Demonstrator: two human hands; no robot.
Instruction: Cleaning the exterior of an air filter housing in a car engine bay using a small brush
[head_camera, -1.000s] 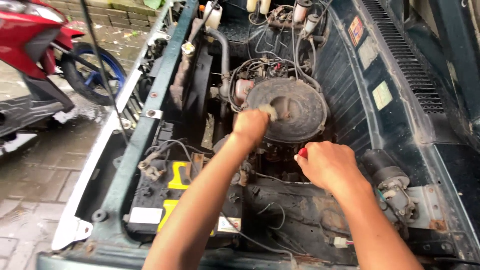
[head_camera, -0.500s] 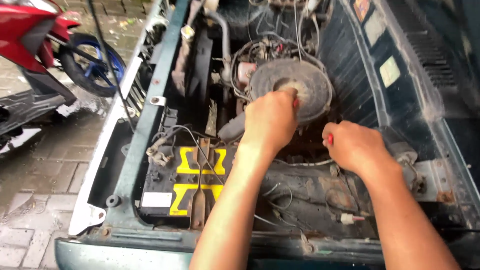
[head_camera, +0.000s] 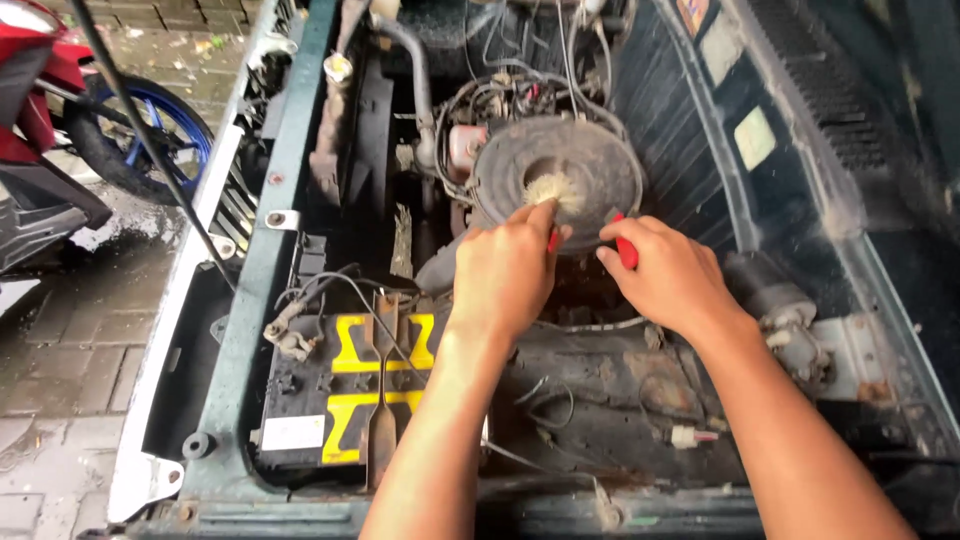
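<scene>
left hand (head_camera: 505, 270) pinched on a soft-bristled brush (head_camera: 553, 190) at the air cleaner lid (head_camera: 560, 170); right hand (head_camera: 665, 272), at three o'clock, clamps a red handle (head_camera: 627, 252). lid looks rigid, grimy; grip rim.

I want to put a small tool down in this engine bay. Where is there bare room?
The flat dark panel between the battery and the right forearm is mostly bare, with a few loose wires. The battery top is partly free beside its clamp bar. Around the round air cleaner it is crowded: hoses, wires, both hands.
</scene>
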